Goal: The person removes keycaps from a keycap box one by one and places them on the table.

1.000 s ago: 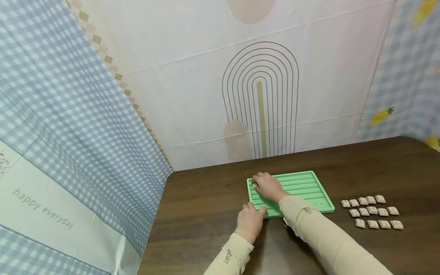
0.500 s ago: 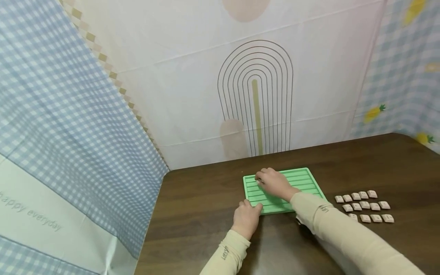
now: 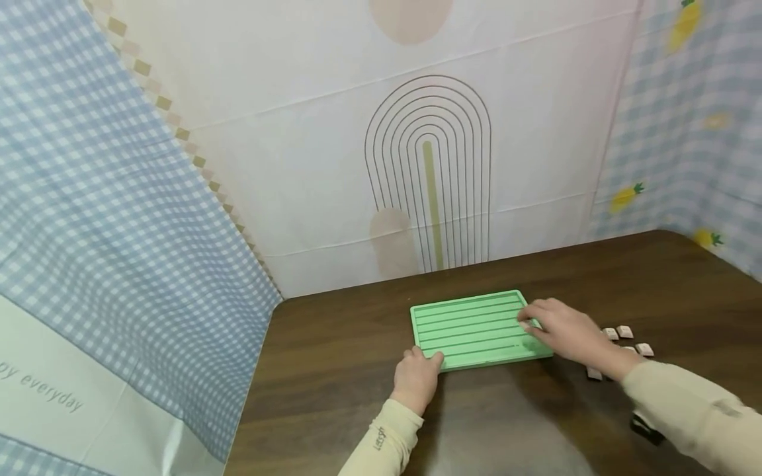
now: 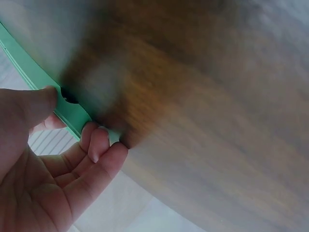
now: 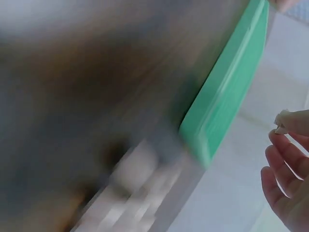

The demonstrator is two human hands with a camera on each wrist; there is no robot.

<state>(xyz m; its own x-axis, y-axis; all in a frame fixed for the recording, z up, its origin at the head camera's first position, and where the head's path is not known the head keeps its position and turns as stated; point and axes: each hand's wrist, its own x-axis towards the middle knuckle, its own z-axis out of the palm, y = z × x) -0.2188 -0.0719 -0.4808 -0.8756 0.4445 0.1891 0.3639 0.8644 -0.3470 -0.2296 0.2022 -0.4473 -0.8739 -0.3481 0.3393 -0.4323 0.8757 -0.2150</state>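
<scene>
My left hand (image 3: 415,380) grips the near left corner of a green ridged tray (image 3: 470,325). In the left wrist view, the thumb lies on one side of the tray's edge (image 4: 72,116) and curled fingers on the other. My right hand (image 3: 565,328) is raised over the tray's right edge. Between its thumb and forefinger it pinches a small whitish keycap (image 5: 280,122), best seen in the right wrist view. Any marking on that keycap cannot be made out.
To the right of the tray lie several whitish keycaps (image 3: 625,332), partly hidden under the right hand and forearm. They blur in the right wrist view. A dark wooden table (image 3: 333,357) bears everything, with a patterned cloth (image 3: 309,172) hanging behind it.
My right hand has moved rightward from the tray's left part to its right edge, still pinching the keycap. The left hand keeps its grip on the corner. The head view has shifted slightly.
</scene>
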